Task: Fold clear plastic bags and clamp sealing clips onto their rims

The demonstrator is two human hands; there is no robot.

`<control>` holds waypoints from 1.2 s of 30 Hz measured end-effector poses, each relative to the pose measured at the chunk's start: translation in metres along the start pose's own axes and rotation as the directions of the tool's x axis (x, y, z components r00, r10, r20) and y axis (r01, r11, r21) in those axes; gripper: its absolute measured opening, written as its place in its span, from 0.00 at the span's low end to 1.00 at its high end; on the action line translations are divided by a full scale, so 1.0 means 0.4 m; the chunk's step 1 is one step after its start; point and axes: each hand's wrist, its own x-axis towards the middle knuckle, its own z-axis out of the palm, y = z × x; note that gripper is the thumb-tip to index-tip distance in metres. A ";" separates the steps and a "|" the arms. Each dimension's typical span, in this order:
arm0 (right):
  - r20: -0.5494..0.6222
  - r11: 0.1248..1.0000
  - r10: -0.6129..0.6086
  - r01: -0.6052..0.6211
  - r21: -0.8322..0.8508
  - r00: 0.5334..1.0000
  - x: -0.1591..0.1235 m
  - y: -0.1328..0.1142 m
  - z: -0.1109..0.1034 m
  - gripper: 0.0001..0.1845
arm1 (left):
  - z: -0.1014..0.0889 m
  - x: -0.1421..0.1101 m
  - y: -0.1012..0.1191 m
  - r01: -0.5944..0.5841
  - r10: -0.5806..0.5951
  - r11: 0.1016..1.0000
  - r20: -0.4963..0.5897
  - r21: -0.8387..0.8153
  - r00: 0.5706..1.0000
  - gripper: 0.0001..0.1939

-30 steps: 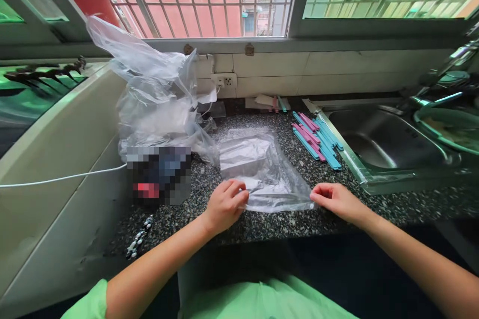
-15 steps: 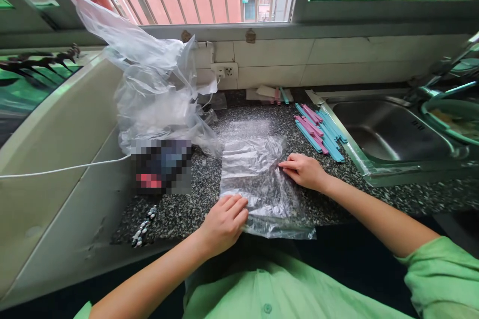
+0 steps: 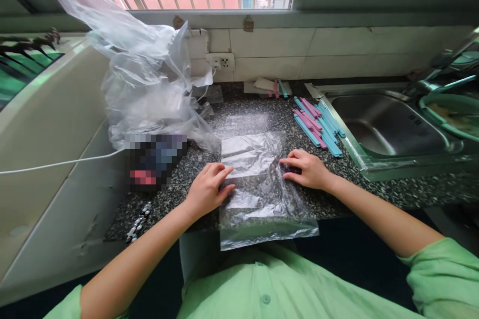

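Observation:
A clear plastic bag (image 3: 250, 189) lies flat and wrinkled on the dark speckled counter, its near end hanging over the front edge. My left hand (image 3: 209, 188) rests at the bag's left side, thumb and forefinger apart, fingertips over the plastic. On the opposite side, my right hand (image 3: 309, 169) has its fingertips at the bag's right edge, with a gap between thumb and fingers. Neither hand grips anything. Beyond my right hand lies a pile of pink and blue bag sealing clips (image 3: 318, 124).
A big crumpled plastic bag (image 3: 145, 79) stands at the left behind a blurred-out dark object (image 3: 157, 159). A beaded strap (image 3: 138, 222) lies near the front edge. The steel sink (image 3: 389, 124) is at the right, with a green basin (image 3: 449, 114). A white cable (image 3: 60, 164) crosses the left side.
My left hand has moved away from me along the bag's left side, and its fingers have spread. My right thumb has parted from the fingers. The bag's near left corner now shows.

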 end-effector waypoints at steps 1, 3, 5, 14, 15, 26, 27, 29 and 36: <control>0.007 1.000 -0.025 0.025 -0.004 1.000 -0.001 0.003 0.001 0.19 | 0.011 0.005 -0.007 0.010 -0.011 0.999 0.025 0.032 1.000 0.18; 0.001 0.998 -0.065 0.065 0.001 0.998 -0.005 0.009 0.004 0.18 | 0.027 0.010 -0.015 0.023 -0.025 0.999 0.056 0.044 0.998 0.18; -0.025 0.996 -0.084 0.084 0.019 0.996 -0.009 0.014 0.008 0.15 | 0.034 0.011 -0.018 0.047 -0.048 0.999 0.044 0.017 0.998 0.14; -0.138 0.994 -0.051 0.063 0.085 0.989 -0.007 0.011 0.015 0.12 | 0.033 0.026 -0.026 0.132 -0.135 0.983 -0.013 -0.127 0.991 0.06; -0.142 0.994 -0.044 0.058 0.097 0.989 -0.005 0.010 0.012 0.11 | 0.031 0.029 -0.025 0.140 -0.144 0.980 -0.015 -0.140 0.990 0.06; -0.276 0.977 0.059 0.002 0.214 0.959 0.092 0.028 -0.100 0.08 | -0.074 0.135 -0.033 0.168 -0.202 0.957 -0.129 -0.235 0.971 0.05; -0.278 0.977 0.065 -0.005 0.211 0.958 0.108 0.030 -0.112 0.08 | -0.086 0.151 -0.038 0.173 -0.210 0.956 -0.142 -0.238 0.967 0.05; -0.302 0.979 0.070 -0.007 0.205 0.951 0.133 0.030 -0.137 0.08 | -0.113 0.178 -0.042 0.187 -0.231 0.951 -0.168 -0.246 0.958 0.06; -0.438 0.996 -0.006 0.042 0.073 0.899 0.117 -0.005 -0.181 0.06 | -0.196 0.157 0.016 0.044 -0.057 0.998 -0.348 -0.046 0.936 0.03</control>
